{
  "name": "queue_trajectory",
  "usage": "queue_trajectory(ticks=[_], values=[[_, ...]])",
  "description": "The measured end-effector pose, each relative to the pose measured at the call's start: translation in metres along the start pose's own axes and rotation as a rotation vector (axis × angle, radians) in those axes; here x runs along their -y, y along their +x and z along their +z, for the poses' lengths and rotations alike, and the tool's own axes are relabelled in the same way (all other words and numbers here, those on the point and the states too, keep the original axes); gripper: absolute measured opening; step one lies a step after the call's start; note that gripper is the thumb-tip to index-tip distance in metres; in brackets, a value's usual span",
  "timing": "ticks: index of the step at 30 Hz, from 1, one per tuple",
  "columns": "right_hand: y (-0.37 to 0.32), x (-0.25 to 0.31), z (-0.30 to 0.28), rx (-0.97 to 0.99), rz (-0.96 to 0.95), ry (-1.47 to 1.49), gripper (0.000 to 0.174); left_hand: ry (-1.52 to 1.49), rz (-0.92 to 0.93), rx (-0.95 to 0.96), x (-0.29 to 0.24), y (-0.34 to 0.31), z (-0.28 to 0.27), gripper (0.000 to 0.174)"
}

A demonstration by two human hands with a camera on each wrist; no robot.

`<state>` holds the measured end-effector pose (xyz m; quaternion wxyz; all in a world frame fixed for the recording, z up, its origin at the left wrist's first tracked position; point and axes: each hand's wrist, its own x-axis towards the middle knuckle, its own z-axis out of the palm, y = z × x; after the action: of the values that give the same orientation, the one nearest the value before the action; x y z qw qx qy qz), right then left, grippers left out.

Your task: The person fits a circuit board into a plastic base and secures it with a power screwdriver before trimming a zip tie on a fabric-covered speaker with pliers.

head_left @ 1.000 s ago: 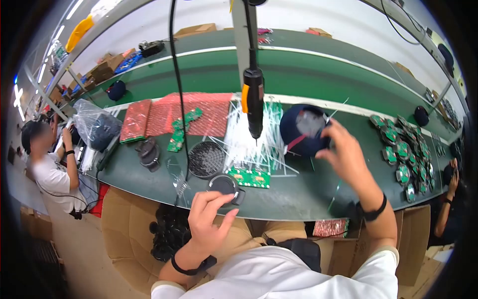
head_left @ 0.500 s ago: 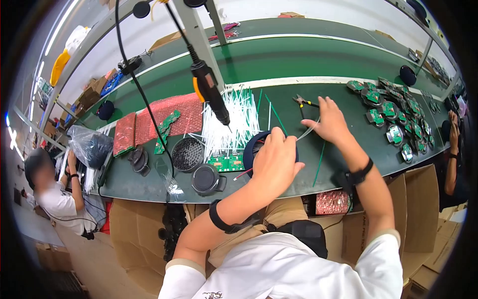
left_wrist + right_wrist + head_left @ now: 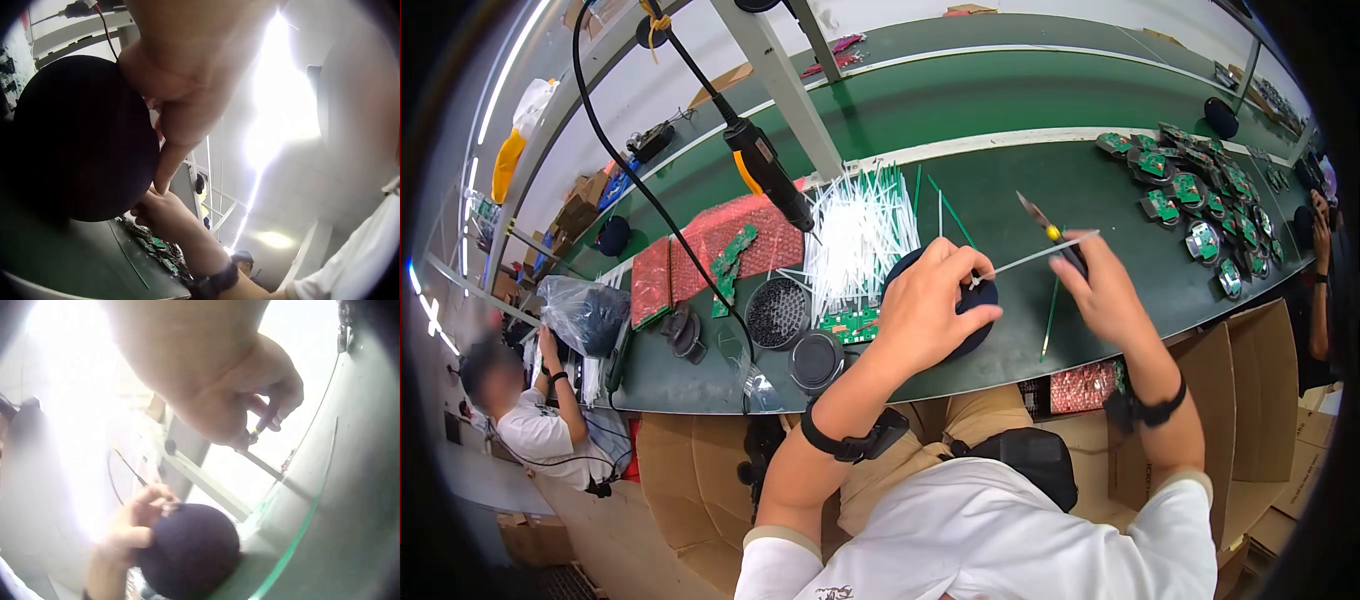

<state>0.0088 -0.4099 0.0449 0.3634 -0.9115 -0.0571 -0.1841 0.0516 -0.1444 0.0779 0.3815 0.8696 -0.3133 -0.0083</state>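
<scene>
A dark blue round housing (image 3: 975, 338) sits on the green bench in front of the person, its bulging side filling much of the left wrist view (image 3: 87, 137). The left hand (image 3: 930, 310) grips it at the upper opening, fingers curled at the rim and thumb along the side. From those fingertips a pale cable tie (image 3: 1040, 256) sticks out to the right, crossing just in front of the right hand (image 3: 1103, 295). That hand holds wire cutters (image 3: 1040, 216) with dark, yellow-marked handles, their tips pointing up and left, away from the housing.
White cable ties (image 3: 860, 235) lie heaped behind a green circuit board (image 3: 845, 325). A power screwdriver (image 3: 770, 175) hangs above. Left stand a round mesh grille (image 3: 777, 312) and a black round part (image 3: 816, 360). Assembled boards (image 3: 1200, 200) cluster at right; a green tie (image 3: 1050, 320) lies nearby.
The housing came left and nearer, with the left hand leaving the black round part to grip it. The right hand picked the cutters up off the bench. The view has also shifted.
</scene>
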Motion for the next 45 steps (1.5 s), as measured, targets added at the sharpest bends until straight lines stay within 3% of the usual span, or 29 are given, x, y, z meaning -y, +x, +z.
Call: queue_trajectory(ticks=[3,5,7,21,37,45], values=[[-0.043,0.004,-0.001,0.1,0.251,0.279,0.028,0.009,-0.003,-0.001,0.003,0.0,0.002,0.045],[-0.057,0.026,-0.006,0.169,0.311,0.183,0.029,0.016,0.022,-0.006,0.001,-0.001,0.002,0.047],[-0.069,0.027,0.007,0.11,0.128,0.114,0.033,0.025,0.051,-0.014,-0.002,-0.002,0.002,0.048],[-0.051,0.037,0.035,0.052,0.035,0.095,0.034,0.02,0.07,-0.054,-0.003,-0.003,0.002,0.055],[-0.046,0.042,0.044,0.012,0.072,0.084,0.031,0.021,0.047,-0.067,-0.004,-0.003,0.003,0.053],[-0.042,0.038,0.055,0.021,0.06,-0.021,0.023,0.0,0.089,-0.182,0.004,-0.001,0.011,0.012]])
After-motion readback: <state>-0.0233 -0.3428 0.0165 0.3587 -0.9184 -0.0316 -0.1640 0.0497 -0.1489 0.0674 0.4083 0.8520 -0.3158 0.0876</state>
